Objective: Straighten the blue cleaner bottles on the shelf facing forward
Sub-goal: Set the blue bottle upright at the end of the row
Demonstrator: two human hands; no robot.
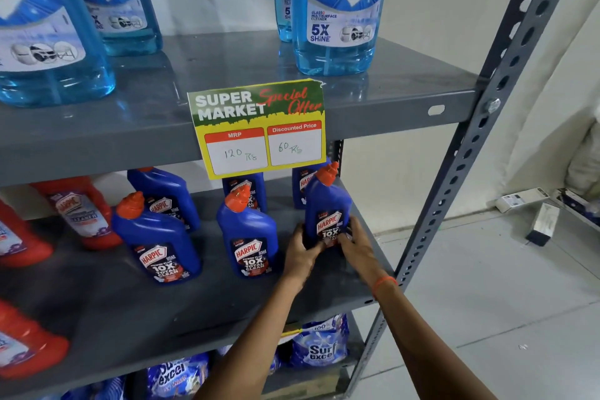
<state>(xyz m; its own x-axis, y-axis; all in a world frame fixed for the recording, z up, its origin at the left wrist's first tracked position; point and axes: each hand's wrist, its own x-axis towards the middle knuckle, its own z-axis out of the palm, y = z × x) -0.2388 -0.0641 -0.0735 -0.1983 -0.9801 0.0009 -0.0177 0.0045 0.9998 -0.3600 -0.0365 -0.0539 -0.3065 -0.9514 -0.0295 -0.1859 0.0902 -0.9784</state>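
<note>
Several dark blue Harpic bottles with orange caps stand on the middle shelf (136,312). The rightmost front bottle (328,204) stands upright with its label toward me, and both hands hold its base: my left hand (300,252) on its left side, my right hand (355,243) on its right side. To its left stand a front middle bottle (248,237) and a front left bottle (156,240), labels facing forward, the left one slightly turned. Three more blue bottles (165,191) stand behind, partly hidden by the price sign.
A yellow-green offer sign (259,130) hangs from the upper shelf edge. Light blue Colin bottles (337,10) stand on the upper shelf. Red Harpic bottles (81,211) fill the left. The grey upright post (454,178) stands right of my hands. Surf Excel packs (321,344) lie below.
</note>
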